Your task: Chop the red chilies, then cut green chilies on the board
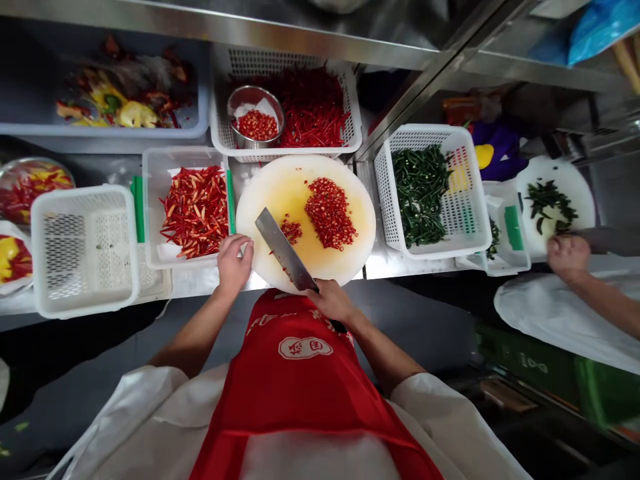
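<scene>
My right hand is wrapped round the dark handle of a cleaver. The blade slants up and left over the near left part of a round white cutting board. Beside the blade lies a small bunch of chopped red chilies; a larger heap of chopped chilies covers the board's right half. My left hand is at the board's left edge, by the corner of a clear tub of red chilies. Its fingers are loosely bent, with a gap at the thumb and nothing visible in them.
Behind the board, a white basket holds red chilies and a steel bowl. A basket of green chilies stands right, an empty basket left. A co-worker's hand is at another board. A steel shelf overhangs.
</scene>
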Action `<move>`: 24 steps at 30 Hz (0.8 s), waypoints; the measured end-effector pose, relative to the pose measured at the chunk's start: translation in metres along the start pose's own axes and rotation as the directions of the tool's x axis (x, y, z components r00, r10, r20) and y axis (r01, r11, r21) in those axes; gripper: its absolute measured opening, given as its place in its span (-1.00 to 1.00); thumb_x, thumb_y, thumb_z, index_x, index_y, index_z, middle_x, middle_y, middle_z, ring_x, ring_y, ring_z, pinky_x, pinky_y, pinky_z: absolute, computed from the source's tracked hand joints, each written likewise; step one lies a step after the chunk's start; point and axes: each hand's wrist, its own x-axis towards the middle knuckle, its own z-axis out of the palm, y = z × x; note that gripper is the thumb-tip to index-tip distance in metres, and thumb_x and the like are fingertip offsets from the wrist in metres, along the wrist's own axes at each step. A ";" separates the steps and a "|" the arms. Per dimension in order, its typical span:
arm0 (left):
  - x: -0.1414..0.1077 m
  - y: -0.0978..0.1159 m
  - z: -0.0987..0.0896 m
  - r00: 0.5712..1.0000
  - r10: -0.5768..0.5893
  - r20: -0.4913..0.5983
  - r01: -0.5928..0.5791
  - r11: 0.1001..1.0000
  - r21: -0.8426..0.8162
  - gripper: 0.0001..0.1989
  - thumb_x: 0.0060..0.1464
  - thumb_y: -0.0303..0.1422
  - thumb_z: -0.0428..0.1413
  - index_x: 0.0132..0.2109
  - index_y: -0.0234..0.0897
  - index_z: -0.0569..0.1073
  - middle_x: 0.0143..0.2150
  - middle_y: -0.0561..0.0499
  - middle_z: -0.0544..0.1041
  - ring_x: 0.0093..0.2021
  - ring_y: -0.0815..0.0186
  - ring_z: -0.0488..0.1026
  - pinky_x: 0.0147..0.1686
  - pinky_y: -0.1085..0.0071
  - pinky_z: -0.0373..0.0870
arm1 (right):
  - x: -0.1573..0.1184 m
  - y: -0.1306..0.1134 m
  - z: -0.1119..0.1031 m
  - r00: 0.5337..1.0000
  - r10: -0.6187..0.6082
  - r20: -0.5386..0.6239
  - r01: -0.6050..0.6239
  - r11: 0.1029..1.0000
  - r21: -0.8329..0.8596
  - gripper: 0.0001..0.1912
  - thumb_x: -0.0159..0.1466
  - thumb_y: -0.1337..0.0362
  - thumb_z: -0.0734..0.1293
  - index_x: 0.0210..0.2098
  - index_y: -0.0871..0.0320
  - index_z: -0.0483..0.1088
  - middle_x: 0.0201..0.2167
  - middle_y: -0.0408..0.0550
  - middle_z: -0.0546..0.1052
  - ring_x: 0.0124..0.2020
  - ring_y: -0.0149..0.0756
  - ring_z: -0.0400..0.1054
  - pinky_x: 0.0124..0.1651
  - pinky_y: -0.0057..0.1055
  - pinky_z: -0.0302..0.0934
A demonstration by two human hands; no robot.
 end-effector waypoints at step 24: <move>0.067 0.089 0.120 0.986 -0.156 -0.059 0.167 0.924 0.343 -0.49 0.26 -0.04 -0.11 0.14 -0.32 0.34 0.24 -0.35 0.28 0.29 -0.08 0.19 0.23 -0.15 0.12 | 0.002 0.105 -0.081 0.999 0.029 0.023 -0.034 0.465 0.885 -0.81 0.09 0.18 0.33 -0.51 0.12 0.25 -0.72 -0.29 0.34 -0.77 -0.43 0.20 -0.70 -0.47 0.13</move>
